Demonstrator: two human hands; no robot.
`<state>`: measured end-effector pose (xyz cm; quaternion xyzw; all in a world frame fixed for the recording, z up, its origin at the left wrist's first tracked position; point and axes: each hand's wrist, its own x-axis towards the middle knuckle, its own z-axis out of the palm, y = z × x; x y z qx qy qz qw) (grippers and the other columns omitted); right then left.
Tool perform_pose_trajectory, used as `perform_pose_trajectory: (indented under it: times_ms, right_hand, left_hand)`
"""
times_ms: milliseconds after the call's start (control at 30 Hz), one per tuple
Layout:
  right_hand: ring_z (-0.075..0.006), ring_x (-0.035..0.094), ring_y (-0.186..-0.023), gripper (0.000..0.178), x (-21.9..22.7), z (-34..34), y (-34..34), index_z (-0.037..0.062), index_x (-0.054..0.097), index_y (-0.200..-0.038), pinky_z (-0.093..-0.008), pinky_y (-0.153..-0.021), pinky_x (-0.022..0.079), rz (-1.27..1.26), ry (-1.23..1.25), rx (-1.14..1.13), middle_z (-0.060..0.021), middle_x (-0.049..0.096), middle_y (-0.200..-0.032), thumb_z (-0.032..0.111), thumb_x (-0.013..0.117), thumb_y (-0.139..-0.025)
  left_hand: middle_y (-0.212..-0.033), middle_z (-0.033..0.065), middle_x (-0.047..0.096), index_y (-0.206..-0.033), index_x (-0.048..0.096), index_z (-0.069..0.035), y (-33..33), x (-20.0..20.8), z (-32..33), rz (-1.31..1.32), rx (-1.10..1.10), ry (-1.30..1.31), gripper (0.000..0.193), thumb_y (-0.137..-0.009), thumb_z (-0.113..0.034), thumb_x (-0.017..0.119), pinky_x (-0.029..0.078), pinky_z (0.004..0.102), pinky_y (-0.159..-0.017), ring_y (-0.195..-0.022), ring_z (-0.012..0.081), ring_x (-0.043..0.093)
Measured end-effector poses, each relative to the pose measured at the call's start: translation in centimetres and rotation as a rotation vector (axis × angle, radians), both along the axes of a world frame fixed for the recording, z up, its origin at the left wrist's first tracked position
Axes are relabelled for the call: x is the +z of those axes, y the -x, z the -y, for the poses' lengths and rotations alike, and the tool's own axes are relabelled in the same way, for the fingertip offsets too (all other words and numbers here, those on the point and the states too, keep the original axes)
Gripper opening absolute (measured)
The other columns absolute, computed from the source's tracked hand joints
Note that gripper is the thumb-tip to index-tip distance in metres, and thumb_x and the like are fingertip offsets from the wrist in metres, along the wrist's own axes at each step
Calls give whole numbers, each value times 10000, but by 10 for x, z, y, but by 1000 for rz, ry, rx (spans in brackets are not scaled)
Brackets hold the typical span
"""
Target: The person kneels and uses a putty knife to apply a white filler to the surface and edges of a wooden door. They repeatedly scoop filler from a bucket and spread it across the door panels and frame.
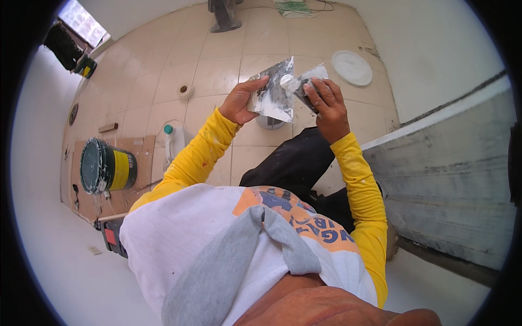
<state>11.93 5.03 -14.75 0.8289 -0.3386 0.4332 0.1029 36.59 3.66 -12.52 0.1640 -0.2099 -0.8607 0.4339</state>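
Note:
My left hand (pixel 243 100) grips a square metal plaster hawk (pixel 278 98) by its left side, thumb on top. White putty is smeared over the plate, and a thicker lump (pixel 288 82) of it sits at the right edge. Closed around a putty knife (pixel 315 75), my right hand (pixel 328 106) has its fingers across the blade, which also carries white putty. The two tools meet or nearly meet at the lump; I cannot tell whether the metal touches. Below the plate, a grey round object (pixel 270 123) is partly hidden.
A dark green bucket (pixel 111 165) stands on cardboard (pixel 144 155) at the left, beside a white jug with a green cap (pixel 174 142). A tape roll (pixel 185 91) and a white round lid (pixel 352 68) lie on the tiles. A grey-smeared panel (pixel 440 168) rises at the right.

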Motion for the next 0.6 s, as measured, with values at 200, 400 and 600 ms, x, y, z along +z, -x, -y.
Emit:
perform_pose_trajectory:
  times_ms: [200,400,600]
  right_hand:
    - [-272,616,-992,343,-3,-67,42,20,603,-1122,-355,-856,502,1062,-644,242,-159,619,-1128,-69,478,-816]
    - [-247,678,-806,228,58,-142,66,14,574,-1035,-428,-594,591,1983,-1183,866,-134,667,-934,156,475,-886]
    - [-249,677,-706,219,72,-183,99,-1,591,-981,-365,-510,561,2194,-1012,713,-120,669,-896,154,499,-856]
  left_hand:
    - [-1177,128,582,-1233,485,1,45,45,-19,19,83,331,334,-956,-186,474,449,393,-961,-1091,238,572]
    - [-1150,103,579,-1323,436,5,110,52,-49,378,258,1283,413,-954,-165,509,412,273,-912,-1048,173,542]
    - [-1350,138,482,-1293,512,-74,167,77,-63,493,32,2008,605,-712,-10,669,299,460,-1072,-1284,354,410]
